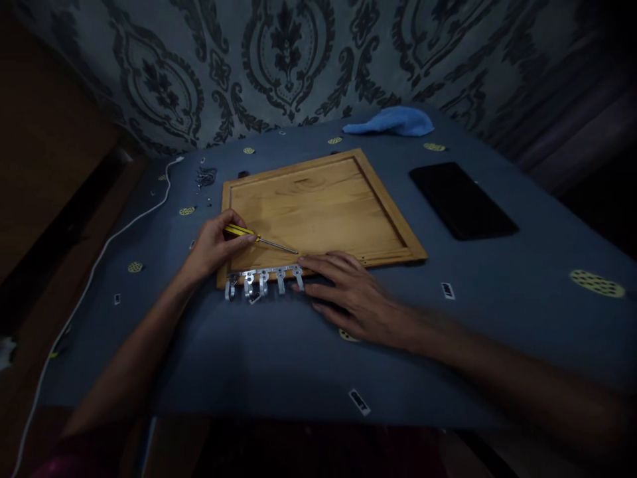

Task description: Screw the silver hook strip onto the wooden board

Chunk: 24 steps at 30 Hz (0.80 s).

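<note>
My left hand (219, 242) is closed around the yellow handle of a screwdriver (239, 230). Its metal shaft points right, with the tip just above the near edge of a framed wooden panel (313, 212). Along that near edge runs a metal hook rail (263, 273) with several hooks hanging over the side. My right hand (343, 292) lies with fingers stretched out over the rail's right end and the panel's edge. Whether its fingertips pinch anything small is hidden.
A black tablet-like slab (462, 199) lies to the right of the panel. A blue cloth (393, 122) is at the back, by the patterned wall. Small metal pieces (205, 178) lie at the back left, and a white cable (107, 245) runs down the table's left side.
</note>
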Tool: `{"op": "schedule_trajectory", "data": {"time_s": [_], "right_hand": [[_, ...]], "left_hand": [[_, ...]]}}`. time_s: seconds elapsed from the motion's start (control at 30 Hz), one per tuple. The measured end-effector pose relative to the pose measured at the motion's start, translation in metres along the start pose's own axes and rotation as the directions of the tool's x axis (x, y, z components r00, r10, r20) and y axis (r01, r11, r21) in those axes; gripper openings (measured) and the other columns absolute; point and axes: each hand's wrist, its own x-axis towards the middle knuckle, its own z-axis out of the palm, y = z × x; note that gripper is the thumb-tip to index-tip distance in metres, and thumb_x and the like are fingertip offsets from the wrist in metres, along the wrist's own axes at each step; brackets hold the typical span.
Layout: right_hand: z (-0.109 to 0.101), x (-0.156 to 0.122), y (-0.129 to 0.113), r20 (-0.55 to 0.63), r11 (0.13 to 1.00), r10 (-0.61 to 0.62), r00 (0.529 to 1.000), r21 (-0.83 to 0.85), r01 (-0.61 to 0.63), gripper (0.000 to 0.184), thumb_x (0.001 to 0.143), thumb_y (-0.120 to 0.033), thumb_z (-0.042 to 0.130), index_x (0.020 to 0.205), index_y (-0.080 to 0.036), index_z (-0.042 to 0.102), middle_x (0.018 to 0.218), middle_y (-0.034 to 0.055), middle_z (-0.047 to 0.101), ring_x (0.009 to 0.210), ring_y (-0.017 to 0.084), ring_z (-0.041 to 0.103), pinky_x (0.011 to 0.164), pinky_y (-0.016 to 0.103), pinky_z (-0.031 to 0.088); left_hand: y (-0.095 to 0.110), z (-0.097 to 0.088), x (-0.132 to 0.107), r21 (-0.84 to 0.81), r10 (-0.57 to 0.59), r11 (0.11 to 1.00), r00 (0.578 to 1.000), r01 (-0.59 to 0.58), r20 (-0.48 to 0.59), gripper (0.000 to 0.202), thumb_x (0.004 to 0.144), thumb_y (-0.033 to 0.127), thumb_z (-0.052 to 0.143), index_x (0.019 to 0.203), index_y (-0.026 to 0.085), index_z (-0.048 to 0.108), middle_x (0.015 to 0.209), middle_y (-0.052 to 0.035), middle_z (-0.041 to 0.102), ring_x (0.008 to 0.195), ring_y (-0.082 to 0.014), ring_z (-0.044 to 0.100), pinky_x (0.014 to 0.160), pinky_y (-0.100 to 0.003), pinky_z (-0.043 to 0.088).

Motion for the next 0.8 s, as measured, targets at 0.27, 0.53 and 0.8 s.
{"op": "schedule_trajectory", "data": {"time_s": [0.27,0.53,0.8], "right_hand": [[0.005,-0.001,0.005,-0.088,0.998,-0.065,0.994,-0.031,0.063,0.026,0.102,-0.019,0.053,0.123,-0.016,0.068,0.140,0.0193,0.063,0.134,0.030,0.057,0.107,0.056,0.048],[0.006,-0.001,0.008,-0.141,0.998,-0.053,0.989,-0.032,0.049,0.026,0.101,-0.021,0.055,0.122,-0.017,0.069,0.137,0.0169,0.066,0.129,0.030,0.061,0.104,0.056,0.052],[0.006,-0.002,0.005,-0.162,1.000,-0.016,0.987,0.003,0.016,0.030,0.101,-0.022,0.055,0.129,-0.020,0.065,0.136,0.0142,0.067,0.128,0.028,0.061,0.103,0.055,0.053]], "left_hand": [[-0.007,0.000,-0.002,0.189,0.104,0.975,0.991,-0.118,0.085,0.033,0.084,0.052,0.067,0.085,0.019,0.063,0.083,-0.0023,0.068,0.076,-0.0180,0.059,0.070,-0.029,0.042],[0.030,0.004,-0.024,0.302,0.313,0.880,0.926,-0.367,0.211,0.037,0.096,0.055,0.058,0.101,0.019,0.063,0.104,-0.0066,0.068,0.103,-0.0246,0.061,0.092,-0.036,0.045],[0.048,0.015,-0.045,0.346,0.264,0.825,0.846,-0.447,0.464,0.056,0.088,0.059,0.072,0.126,0.022,0.054,0.123,-0.0097,0.067,0.111,-0.0277,0.064,0.095,-0.040,0.050]]}}
